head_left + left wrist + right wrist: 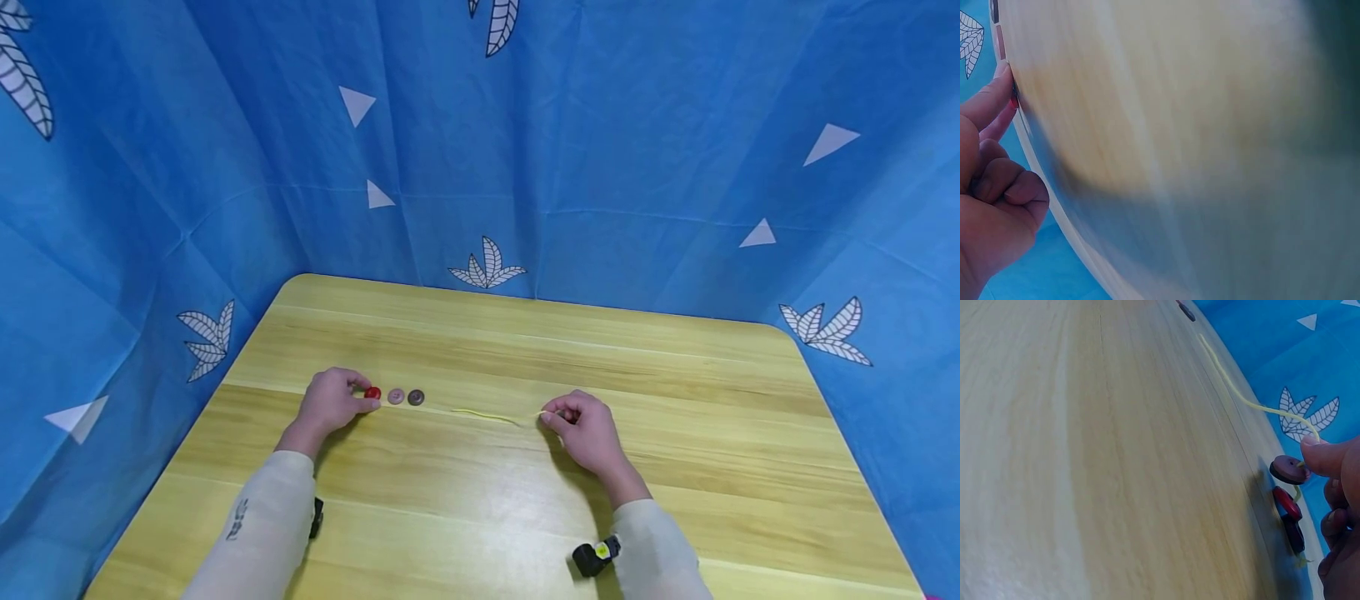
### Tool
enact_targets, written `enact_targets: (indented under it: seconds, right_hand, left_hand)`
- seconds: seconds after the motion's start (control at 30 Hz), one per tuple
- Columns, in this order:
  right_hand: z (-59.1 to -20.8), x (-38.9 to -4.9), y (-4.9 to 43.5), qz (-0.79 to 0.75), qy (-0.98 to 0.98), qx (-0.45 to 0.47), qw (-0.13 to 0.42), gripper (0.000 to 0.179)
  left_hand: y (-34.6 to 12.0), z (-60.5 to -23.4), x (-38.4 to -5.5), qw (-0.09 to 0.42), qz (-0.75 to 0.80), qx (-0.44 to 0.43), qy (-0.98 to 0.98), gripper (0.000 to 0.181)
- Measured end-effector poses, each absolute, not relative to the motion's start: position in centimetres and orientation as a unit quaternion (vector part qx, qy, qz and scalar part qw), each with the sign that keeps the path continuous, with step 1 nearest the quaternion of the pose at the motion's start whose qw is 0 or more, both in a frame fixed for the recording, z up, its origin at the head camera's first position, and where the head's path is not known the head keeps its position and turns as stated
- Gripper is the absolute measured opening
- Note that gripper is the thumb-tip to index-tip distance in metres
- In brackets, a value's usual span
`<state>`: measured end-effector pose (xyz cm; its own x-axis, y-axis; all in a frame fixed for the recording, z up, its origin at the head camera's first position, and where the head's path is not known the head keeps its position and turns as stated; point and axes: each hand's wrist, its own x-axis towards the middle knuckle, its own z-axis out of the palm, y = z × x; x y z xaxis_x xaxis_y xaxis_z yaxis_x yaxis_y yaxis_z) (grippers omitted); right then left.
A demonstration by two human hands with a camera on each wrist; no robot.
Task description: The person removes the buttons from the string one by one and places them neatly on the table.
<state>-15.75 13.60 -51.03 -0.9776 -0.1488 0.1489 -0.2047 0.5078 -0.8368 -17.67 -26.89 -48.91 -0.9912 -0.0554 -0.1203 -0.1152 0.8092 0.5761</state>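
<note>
My left hand (330,404) is at the left of the table, with its thumb and index finger pinching a red button (372,392) at its edges. To the right of that button, a pinkish button (396,397) and a dark brown button (416,397) lie in a row. My right hand (588,429) pinches a yellow cord (486,415) between thumb and index finger. One length of cord reaches out toward the left. Below the right fingertips, in the right wrist view, a mauve button (1290,469), a red button (1287,504) and a dark button (1293,534) hang threaded on the cord.
A light wood-grain table (480,517) lies under both hands. Blue curtain (645,125) with leaf and triangle prints stands behind and beside it. A small black wrist camera (594,557) sits by the right sleeve.
</note>
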Motion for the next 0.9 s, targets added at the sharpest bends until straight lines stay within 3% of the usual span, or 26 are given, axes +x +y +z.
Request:
enact_targets:
  seconds: [0.6,0.9]
  right_hand:
    - [-51.3,-15.6,13.5,0.496,-0.861,0.109,0.035,0.008]
    - [-51.0,-15.6,13.3,0.491,-0.862,0.117,0.042,0.007]
  left_hand:
    - [-26.4,-48.8,-17.5,0.05,0.315,-0.049,0.947,0.038]
    - [-23.0,-47.4,-17.3,-0.002,0.338,0.009,0.941,0.039]
